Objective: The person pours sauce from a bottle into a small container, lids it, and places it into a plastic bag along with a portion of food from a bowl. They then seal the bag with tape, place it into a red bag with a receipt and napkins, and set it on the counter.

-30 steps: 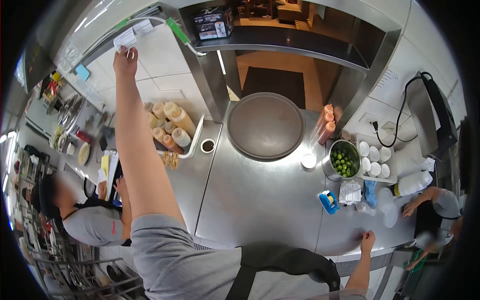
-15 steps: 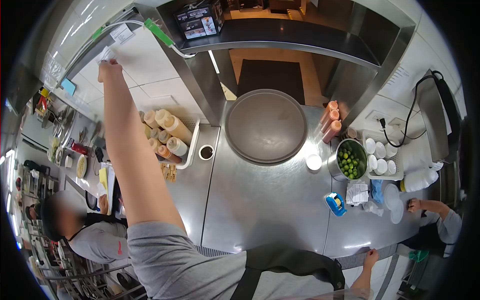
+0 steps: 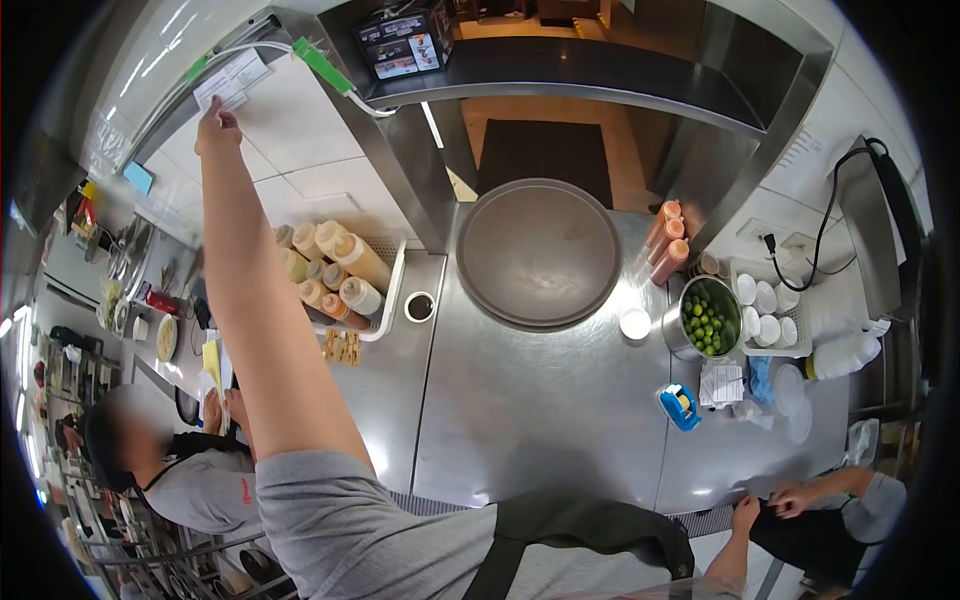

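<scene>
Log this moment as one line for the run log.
left hand: raised overhead, fingertips on hanging paper ticket | right hand: low, at steel counter front edge | co-worker's hand: beside right hand

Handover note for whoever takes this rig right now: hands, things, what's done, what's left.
Left hand: raised, fingertips at the lower edge of the ticket; grip unclear.
Right hand: low at the counter front edge, nothing seen in it; a co-worker's hand is beside it.
Done: ticket hangs from the rail.
Left: left hand not yet off the ticket.
</scene>
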The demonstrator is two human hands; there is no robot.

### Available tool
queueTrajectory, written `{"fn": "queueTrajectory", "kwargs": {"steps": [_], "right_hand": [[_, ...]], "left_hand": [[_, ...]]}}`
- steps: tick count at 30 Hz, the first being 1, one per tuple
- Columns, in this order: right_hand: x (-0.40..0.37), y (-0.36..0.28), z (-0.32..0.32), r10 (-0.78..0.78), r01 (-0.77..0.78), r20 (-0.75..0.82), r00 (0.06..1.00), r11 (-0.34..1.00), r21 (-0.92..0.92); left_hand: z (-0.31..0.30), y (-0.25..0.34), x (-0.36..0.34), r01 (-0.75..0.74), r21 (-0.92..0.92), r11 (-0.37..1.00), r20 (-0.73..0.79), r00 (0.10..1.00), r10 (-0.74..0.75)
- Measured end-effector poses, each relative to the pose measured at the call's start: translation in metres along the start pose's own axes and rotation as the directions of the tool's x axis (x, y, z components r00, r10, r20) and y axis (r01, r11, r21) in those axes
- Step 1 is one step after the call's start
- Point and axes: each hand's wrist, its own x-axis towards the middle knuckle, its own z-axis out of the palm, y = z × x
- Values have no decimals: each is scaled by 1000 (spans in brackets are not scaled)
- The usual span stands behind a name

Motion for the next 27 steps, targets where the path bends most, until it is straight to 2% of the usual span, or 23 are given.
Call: {"fn": "queueTrajectory", "kwargs": {"steps": [1,2,3,6,7,8,9,10,11,12,13,14,15,17,18,20,22,23,25,26,27], "right_hand": [[1,-12,-4,148,-173,121,982,958,230],[0,-25,-8,256,-353,270,928,836,421],[8,-21,-5,-47,20,303,952,996,92],[8,-15,-5,185,-179,310,932,983,-47],[6,6,12,51,-37,67,996,980,-198],[28,9,24,79,-3,355,932,978,-209],[41,7,29,120,14,608,785,978,-210],[36,-41,14,-69,164,481,874,974,-158],[35,-65,15,-173,228,281,944,958,-176],[36,-103,6,-200,228,192,961,964,-134],[36,-134,-6,-223,239,167,961,967,-84],[32,-157,-11,-185,187,111,976,982,-7],[26,-166,-12,-197,195,33,980,979,64],[13,-176,-9,-199,194,40,979,974,116],[3,-179,-2,-129,120,82,988,987,103],[-23,-163,21,-198,194,151,969,980,39],[-51,-159,34,-297,300,98,950,954,-18],[-63,-163,35,-271,274,61,960,961,-41],[-69,-167,30,-243,242,-25,970,969,-44],[-73,-169,32,-236,235,-68,969,972,-21],[-78,-168,32,-238,239,-103,966,971,3]], "left_hand": [[6,4,-9,15,-29,999,3,1000,-15],[9,6,-16,29,-58,998,6,1000,-29],[6,8,4,85,-13,996,94,992,-84],[3,3,52,154,99,983,108,980,-164],[-2,10,56,149,32,988,232,961,-153],[-4,15,56,154,-31,988,357,925,-132],[1,11,59,183,-87,979,485,867,-118],[2,12,94,170,-51,984,401,906,-136],[-7,12,135,85,57,995,427,899,-101],[-9,13,190,160,115,980,467,862,-195],[-13,11,225,154,121,981,544,816,-195],[0,14,226,163,159,974,534,816,-224],[0,10,212,162,184,969,514,825,-236],[-5,-15,186,129,229,965,422,880,-218],[-8,-22,164,86,256,963,343,923,-173],[-32,-35,126,-28,309,951,165,986,-25],[-73,-47,82,-149,377,914,35,989,147],[-97,-61,51,-200,418,886,23,978,210],[-156,-100,-24,-392,564,727,160,915,370],[-173,-119,-105,-509,619,599,277,854,440],[-195,-143,-193,-664,624,413,467,740,484]]}}
